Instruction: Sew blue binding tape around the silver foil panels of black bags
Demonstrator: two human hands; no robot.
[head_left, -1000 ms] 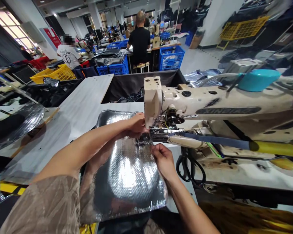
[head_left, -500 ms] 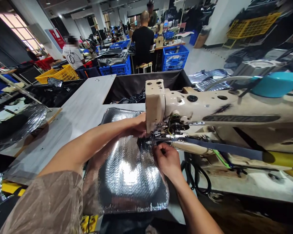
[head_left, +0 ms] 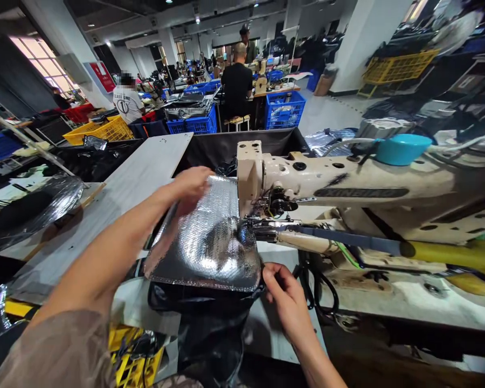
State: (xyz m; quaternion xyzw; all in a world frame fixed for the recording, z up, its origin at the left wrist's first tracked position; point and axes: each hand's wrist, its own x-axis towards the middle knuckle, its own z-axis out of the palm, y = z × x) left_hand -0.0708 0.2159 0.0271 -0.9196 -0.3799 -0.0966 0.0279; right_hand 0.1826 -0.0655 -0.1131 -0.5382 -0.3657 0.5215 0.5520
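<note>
A silver foil-lined piece, seemingly an insulated bag point(head_left: 210, 253), lies under the head of a beige sewing machine point(head_left: 249, 167). Black fabric point(head_left: 210, 328) hangs from its near edge. My left hand point(head_left: 192, 183) is at the far left edge of the foil; it is smeared, so I cannot tell its grip. At the near right corner, the thumb and fingers of my right hand point(head_left: 283, 285) pinch the bag's edge. A dark binding strip point(head_left: 347, 241) runs along the machine's arm toward the needle area, where the foil's right edge sits.
A pale wooden board point(head_left: 145, 161) extends to the left. Behind the machine is a black-lined bin point(head_left: 242, 141). A yellow crate point(head_left: 135, 350) stands below the near edge. Blue crates point(head_left: 285, 110) and seated people point(head_left: 237, 81) are farther off.
My left hand has moved from beside the needle to the foil's far left edge. The right hand has come nearer me, down the edge. More black fabric shows below the foil.
</note>
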